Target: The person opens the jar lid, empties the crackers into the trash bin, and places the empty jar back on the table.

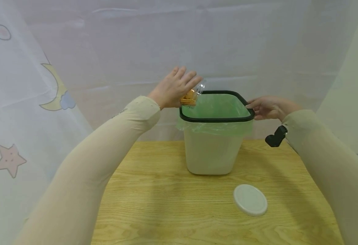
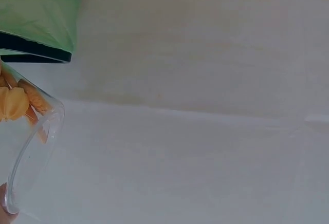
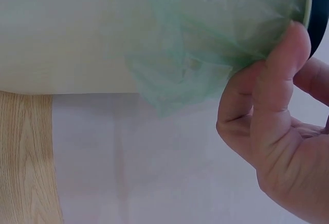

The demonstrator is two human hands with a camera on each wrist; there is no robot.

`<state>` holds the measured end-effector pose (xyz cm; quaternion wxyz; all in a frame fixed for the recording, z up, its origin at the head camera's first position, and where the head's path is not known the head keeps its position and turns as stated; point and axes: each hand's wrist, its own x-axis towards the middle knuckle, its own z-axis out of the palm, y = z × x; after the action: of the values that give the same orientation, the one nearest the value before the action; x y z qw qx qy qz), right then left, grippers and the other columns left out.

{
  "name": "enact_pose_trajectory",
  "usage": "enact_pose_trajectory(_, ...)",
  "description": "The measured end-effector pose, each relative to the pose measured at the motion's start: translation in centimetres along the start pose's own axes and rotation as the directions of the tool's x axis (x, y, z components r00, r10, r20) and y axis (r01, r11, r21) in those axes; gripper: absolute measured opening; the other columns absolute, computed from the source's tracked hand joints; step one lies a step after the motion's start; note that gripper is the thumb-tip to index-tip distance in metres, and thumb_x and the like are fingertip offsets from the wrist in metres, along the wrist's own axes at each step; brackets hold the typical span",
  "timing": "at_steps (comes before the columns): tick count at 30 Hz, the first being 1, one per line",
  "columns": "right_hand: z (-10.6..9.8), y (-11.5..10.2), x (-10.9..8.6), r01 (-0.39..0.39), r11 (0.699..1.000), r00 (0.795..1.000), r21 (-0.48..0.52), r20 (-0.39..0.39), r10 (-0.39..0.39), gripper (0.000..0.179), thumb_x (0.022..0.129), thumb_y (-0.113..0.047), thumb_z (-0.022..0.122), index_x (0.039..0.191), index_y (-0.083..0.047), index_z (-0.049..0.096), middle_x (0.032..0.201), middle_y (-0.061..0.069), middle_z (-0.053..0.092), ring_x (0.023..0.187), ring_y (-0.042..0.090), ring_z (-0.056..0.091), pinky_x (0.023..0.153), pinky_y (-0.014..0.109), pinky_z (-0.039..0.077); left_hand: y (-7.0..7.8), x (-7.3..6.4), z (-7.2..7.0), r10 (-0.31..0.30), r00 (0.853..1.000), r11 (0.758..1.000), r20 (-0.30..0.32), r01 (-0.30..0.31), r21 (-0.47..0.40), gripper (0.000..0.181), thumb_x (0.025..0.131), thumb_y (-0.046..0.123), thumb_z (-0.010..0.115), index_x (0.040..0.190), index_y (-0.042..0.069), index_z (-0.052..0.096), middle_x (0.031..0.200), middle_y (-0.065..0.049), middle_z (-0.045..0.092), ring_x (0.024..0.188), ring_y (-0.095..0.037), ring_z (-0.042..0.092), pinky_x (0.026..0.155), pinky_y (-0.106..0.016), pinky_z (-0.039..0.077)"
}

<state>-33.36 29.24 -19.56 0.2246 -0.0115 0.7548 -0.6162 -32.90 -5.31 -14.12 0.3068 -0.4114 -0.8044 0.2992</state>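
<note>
In the head view my left hand [image 1: 176, 87] holds a clear plastic jar [image 1: 201, 87], tilted at the left rim of a waste bin [image 1: 214, 149]. Orange pieces [image 2: 14, 103], some rounded and ribbed, some long, lie inside the jar; one fingertip shows at its edge in the left wrist view. Most of that hand's grip is hidden. A green bag [image 1: 218, 103] lines the bin, its edge folded out under the black rim [image 1: 217, 119]. At the bin's right side my right hand [image 1: 267, 107] pinches the rim and bag between thumb [image 3: 280, 75] and fingers.
A white round lid [image 1: 250, 200] lies flat on the wooden table [image 1: 154, 204], in front of the bin and to its right. Behind the table hangs a pale cloth [image 1: 120, 44] with printed moon and star shapes. A small black device [image 1: 276, 136] is on the right wrist.
</note>
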Motion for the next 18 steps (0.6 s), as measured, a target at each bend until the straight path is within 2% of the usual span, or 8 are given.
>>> enact_pose_trajectory(8,0.08,-0.19,0.02,-0.003,1.0,1.0,0.025,0.005,0.003,0.075,0.103,-0.013,0.041,0.153,-0.005,-0.014,0.095,0.002,0.054,0.074,0.009,0.06,0.064,0.02,0.054,-0.11,-0.12,-0.18,0.01,1.0,0.998,0.011,-0.011,0.062,0.099,0.081,0.045,0.077,0.153,0.006,0.021,0.152,-0.018,0.031,0.134,-0.045,0.032,0.111,-0.053,0.027)
enact_pose_trajectory(18,0.19,-0.17,0.0,-0.007,0.999,1.0,0.037,-0.001,0.007,0.075,0.103,-0.012,0.041,0.153,-0.006,-0.015,0.094,0.002,0.055,0.074,0.009,0.061,0.065,0.02,0.054,-0.11,-0.3,-0.29,0.039,0.999,0.994,0.019,-0.041,0.103,0.096,0.084,0.048,0.073,0.154,0.008,0.02,0.153,-0.018,0.03,0.134,-0.045,0.032,0.111,-0.052,0.026)
